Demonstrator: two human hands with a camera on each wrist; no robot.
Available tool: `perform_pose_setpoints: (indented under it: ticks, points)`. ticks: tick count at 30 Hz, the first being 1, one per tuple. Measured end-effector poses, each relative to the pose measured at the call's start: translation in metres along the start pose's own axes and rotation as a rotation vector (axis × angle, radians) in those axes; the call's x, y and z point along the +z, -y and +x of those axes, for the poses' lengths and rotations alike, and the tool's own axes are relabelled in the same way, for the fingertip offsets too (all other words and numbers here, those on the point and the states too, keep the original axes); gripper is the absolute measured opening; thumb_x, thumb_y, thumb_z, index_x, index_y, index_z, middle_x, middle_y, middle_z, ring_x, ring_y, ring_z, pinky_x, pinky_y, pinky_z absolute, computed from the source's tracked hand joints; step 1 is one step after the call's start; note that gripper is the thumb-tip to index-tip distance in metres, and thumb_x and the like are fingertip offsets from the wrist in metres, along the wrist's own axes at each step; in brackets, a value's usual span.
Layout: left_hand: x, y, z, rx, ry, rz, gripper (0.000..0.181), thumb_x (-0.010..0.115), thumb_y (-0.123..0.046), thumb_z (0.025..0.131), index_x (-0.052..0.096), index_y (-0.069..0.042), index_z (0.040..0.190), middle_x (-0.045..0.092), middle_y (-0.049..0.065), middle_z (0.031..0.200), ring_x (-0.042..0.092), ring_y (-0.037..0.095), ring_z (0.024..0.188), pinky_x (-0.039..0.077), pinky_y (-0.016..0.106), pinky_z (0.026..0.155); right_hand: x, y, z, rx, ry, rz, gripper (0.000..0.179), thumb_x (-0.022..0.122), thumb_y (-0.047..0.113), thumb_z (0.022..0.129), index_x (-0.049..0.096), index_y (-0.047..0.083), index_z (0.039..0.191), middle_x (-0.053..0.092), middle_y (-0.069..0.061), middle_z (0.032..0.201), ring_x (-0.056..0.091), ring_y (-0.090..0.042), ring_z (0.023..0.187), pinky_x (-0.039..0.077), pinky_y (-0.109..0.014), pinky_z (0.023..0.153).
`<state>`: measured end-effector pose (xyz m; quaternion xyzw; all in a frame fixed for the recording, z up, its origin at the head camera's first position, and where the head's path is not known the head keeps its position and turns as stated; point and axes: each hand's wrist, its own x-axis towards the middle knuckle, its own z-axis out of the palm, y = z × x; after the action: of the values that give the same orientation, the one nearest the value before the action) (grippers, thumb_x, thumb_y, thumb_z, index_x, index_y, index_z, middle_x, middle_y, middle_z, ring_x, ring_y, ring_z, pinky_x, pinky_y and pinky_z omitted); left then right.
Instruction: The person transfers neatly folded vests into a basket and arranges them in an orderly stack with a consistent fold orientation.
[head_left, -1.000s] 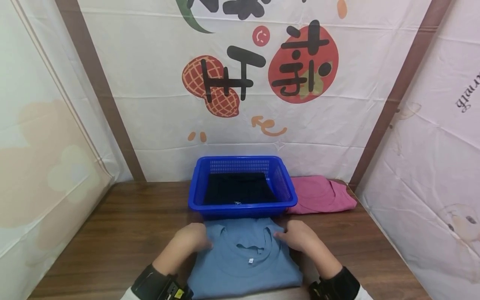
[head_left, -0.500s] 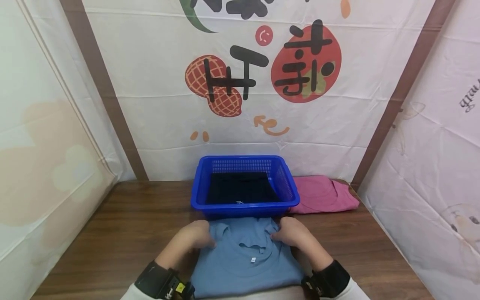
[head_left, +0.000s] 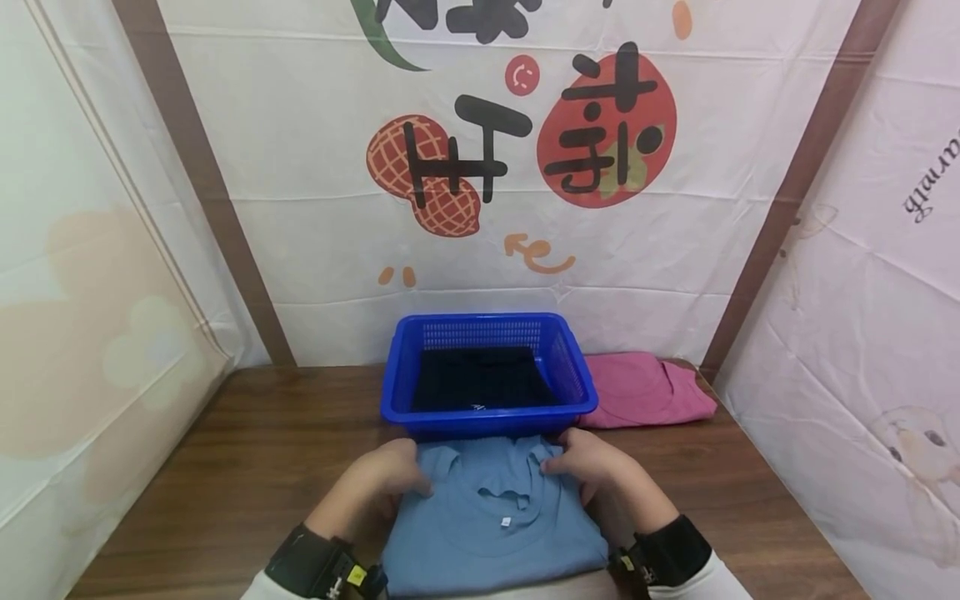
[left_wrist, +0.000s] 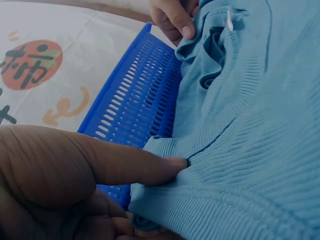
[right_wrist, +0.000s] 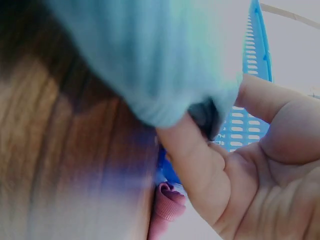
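A folded blue T-shirt [head_left: 495, 546] lies on the table in front of me, neckline away from me, with a small white tag inside the collar. My left hand [head_left: 393, 468] pinches its far left side; in the left wrist view the thumb [left_wrist: 135, 167] presses on top while the fingers go underneath. On the far right side, my right hand [head_left: 600, 462] grips the cloth between thumb and fingers. The right wrist view has a finger [right_wrist: 195, 167] under the shirt's edge. Just beyond the shirt stands a blue plastic basket [head_left: 487, 416].
Inside the basket lies a folded black garment [head_left: 480, 377]. A folded pink garment [head_left: 637, 390] sits to the basket's right. Behind them hangs a printed white cloth [head_left: 322, 250], and more cloth closes both sides of the wooden table [head_left: 247, 450].
The right hand has shifted slightly at the shirt's far right side, its fingers now tucked further under the cloth. The left hand stays at the left side. Basket and pink garment have not moved.
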<state>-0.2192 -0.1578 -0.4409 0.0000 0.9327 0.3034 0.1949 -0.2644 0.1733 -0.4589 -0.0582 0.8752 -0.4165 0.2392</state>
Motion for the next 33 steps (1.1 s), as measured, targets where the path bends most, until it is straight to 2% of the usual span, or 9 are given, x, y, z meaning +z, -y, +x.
perform_pose_setpoints:
  ticks: [4, 7, 12, 18, 22, 27, 33]
  points:
    - [-0.002, 0.002, 0.003, -0.02, 0.049, -0.094, 0.053, 0.083, -0.016, 0.082, 0.055, 0.01, 0.119, 0.062, 0.018, 0.095, 0.067, 0.031, 0.064, 0.058, 0.042, 0.054, -0.002, -0.001, 0.0, 0.025, 0.036, 0.046, 0.046, 0.077, 0.021, 0.091, 0.058, -0.006, 0.122, 0.064, -0.017, 0.106, 0.071, -0.032, 0.075, 0.06, -0.052, 0.058]
    - [-0.003, 0.003, 0.004, -0.03, 0.079, -0.149, 0.053, 0.082, -0.014, 0.083, 0.055, 0.01, 0.122, 0.062, 0.018, 0.094, 0.067, 0.032, 0.065, 0.059, 0.042, 0.054, -0.002, -0.004, 0.001, 0.031, 0.055, 0.085, 0.039, 0.076, 0.019, 0.092, 0.057, -0.003, 0.117, 0.064, -0.017, 0.103, 0.071, -0.032, 0.076, 0.06, -0.053, 0.059]
    - [-0.005, 0.005, 0.006, -0.024, 0.095, -0.144, 0.048, 0.081, -0.012, 0.085, 0.057, 0.008, 0.122, 0.062, 0.018, 0.09, 0.067, 0.032, 0.064, 0.059, 0.042, 0.054, -0.002, -0.007, 0.002, 0.029, 0.07, 0.13, 0.035, 0.075, 0.012, 0.092, 0.052, 0.002, 0.116, 0.059, -0.018, 0.107, 0.068, -0.033, 0.082, 0.059, -0.056, 0.059]
    - [-0.009, 0.005, 0.007, -0.029, 0.105, -0.166, 0.063, 0.08, -0.009, 0.086, 0.05, 0.01, 0.138, 0.065, 0.021, 0.105, 0.069, 0.032, 0.069, 0.06, 0.043, 0.056, -0.005, -0.004, -0.002, -0.001, 0.106, 0.13, 0.033, 0.074, 0.011, 0.093, 0.051, 0.002, 0.115, 0.061, -0.018, 0.103, 0.069, -0.03, 0.079, 0.059, -0.053, 0.057]
    - [-0.012, 0.004, 0.006, -0.028, 0.113, -0.182, 0.068, 0.079, -0.009, 0.087, 0.046, 0.011, 0.143, 0.065, 0.022, 0.11, 0.069, 0.032, 0.071, 0.061, 0.044, 0.057, -0.009, -0.002, -0.005, -0.027, 0.124, 0.139, 0.033, 0.073, 0.013, 0.094, 0.051, 0.002, 0.115, 0.063, -0.017, 0.1, 0.069, -0.029, 0.077, 0.06, -0.051, 0.056]
    - [-0.016, 0.0, 0.0, -0.016, 0.115, -0.202, 0.069, 0.078, -0.008, 0.088, 0.043, 0.01, 0.144, 0.064, 0.024, 0.115, 0.069, 0.033, 0.07, 0.06, 0.045, 0.057, -0.013, 0.001, -0.009, -0.049, 0.13, 0.165, 0.033, 0.072, 0.014, 0.095, 0.049, 0.002, 0.116, 0.061, -0.018, 0.103, 0.07, -0.029, 0.076, 0.06, -0.051, 0.056]
    - [-0.021, -0.005, -0.007, -0.004, 0.113, -0.197, 0.068, 0.077, -0.009, 0.089, 0.042, 0.008, 0.145, 0.062, 0.025, 0.12, 0.07, 0.033, 0.068, 0.06, 0.045, 0.056, -0.019, 0.008, -0.016, -0.066, 0.14, 0.137, 0.034, 0.071, 0.016, 0.096, 0.049, 0.002, 0.117, 0.063, -0.017, 0.103, 0.071, -0.027, 0.075, 0.06, -0.05, 0.056]
